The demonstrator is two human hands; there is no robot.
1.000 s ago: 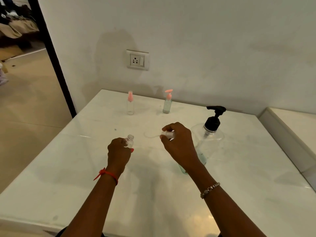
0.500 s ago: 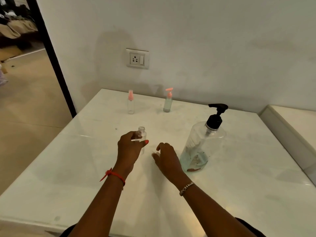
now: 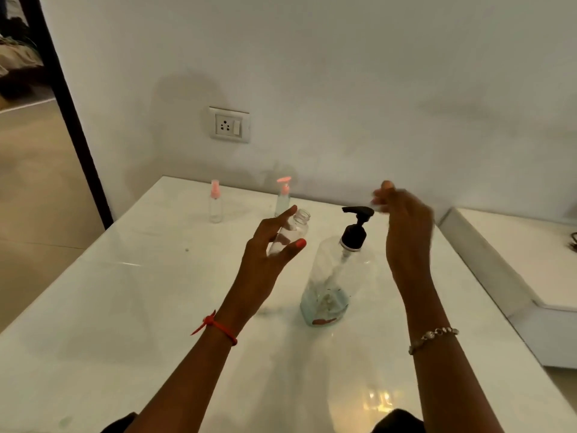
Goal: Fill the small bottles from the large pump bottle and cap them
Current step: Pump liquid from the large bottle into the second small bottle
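White counter [image 3: 156, 307]: the left grip [image 3: 265, 251] pinches the uncapped small bottle [image 3: 293, 229] mid-body, tilted near the pump bottle [image 3: 337, 276] spout. It is probably light and slippery. Blurred, the right grip [image 3: 409, 232] hovers above, hold unclear.

Pretty dim, flat indoor light. Glare patch on the glossy table [image 3: 377, 398] near the bottom, soft shadows on the wall [image 3: 187, 98], right hand [image 3: 406, 226] motion-blurred, edges bent by the wide lens.
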